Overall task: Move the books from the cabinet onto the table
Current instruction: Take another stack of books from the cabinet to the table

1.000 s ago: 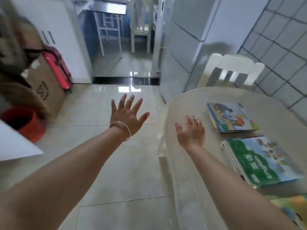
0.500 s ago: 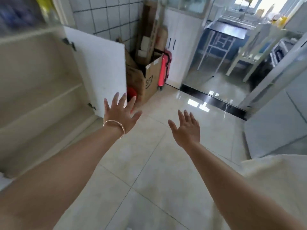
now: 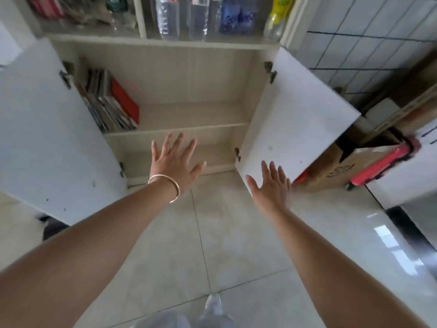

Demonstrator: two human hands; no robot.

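Note:
I face the cream cabinet [image 3: 189, 116] with both white doors swung wide. A row of leaning books [image 3: 111, 102], the nearest one red, stands at the left end of its upper shelf. The rest of that shelf and the lower shelf show nothing. My left hand [image 3: 173, 162], with a gold bangle on the wrist, is stretched forward with fingers spread, in front of the lower shelf and holding nothing. My right hand [image 3: 272, 183] is also flat and empty, just in front of the right door's lower corner. The table is out of view.
The left door [image 3: 47, 138] and right door [image 3: 300, 119] stick out into the floor space on either side. Bottles [image 3: 201, 17] stand on the glass-fronted shelf above. A cardboard box [image 3: 335, 166] and a red case [image 3: 380, 166] sit at the right by the tiled wall.
My view has swung left from the table with books, past the doorway, to face the cabinet squarely. Both hands stayed flat, empty and stretched out ahead.

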